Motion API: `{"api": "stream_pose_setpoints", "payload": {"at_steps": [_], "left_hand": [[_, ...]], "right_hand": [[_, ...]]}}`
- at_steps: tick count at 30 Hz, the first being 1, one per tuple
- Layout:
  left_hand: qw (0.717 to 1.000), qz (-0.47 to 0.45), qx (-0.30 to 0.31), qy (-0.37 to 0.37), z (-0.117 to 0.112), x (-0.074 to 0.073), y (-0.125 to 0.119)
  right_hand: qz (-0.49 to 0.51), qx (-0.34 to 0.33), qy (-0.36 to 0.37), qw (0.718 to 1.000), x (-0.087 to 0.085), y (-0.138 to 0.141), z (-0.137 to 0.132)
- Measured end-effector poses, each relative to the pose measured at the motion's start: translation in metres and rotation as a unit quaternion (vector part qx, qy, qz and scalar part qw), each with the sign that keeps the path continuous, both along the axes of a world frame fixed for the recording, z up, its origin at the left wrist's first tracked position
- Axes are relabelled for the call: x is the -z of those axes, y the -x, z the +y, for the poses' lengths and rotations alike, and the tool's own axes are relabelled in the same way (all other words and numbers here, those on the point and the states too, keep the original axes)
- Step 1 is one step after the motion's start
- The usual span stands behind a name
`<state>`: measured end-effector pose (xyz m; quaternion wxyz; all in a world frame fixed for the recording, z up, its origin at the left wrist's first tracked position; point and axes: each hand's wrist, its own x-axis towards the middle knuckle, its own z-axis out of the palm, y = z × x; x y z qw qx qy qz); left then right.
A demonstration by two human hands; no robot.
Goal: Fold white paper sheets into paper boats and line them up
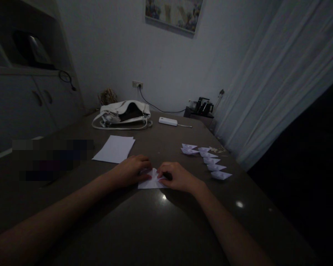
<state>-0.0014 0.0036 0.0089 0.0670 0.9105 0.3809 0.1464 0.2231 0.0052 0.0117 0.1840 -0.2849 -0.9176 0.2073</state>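
Your paper (152, 182) is white, small and folded, with creases near its middle. It lies low on the table (144, 225), between your left hand (133, 170) and right hand (180, 177), fingers of both touching it. Its straight edge faces you; its upper part narrows between your fingertips. Both sides are partly covered; layers cannot be counted.

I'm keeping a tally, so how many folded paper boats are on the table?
7: two boats sit close together at the left, and five more boats form a slanting row beside them. Some overlap, so another could be hidden.
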Motion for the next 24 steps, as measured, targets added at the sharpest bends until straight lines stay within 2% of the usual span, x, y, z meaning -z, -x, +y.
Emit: {"api": "stream_pose_setpoints", "payload": {"at_steps": [24], "left_hand": [[0.999, 0.03, 0.006, -0.022, -0.0019, 0.0009, -0.0014]], "right_hand": [[-0.02, -0.007, -0.012, 1.0, 0.0001, -0.0011, 0.0004]]}}
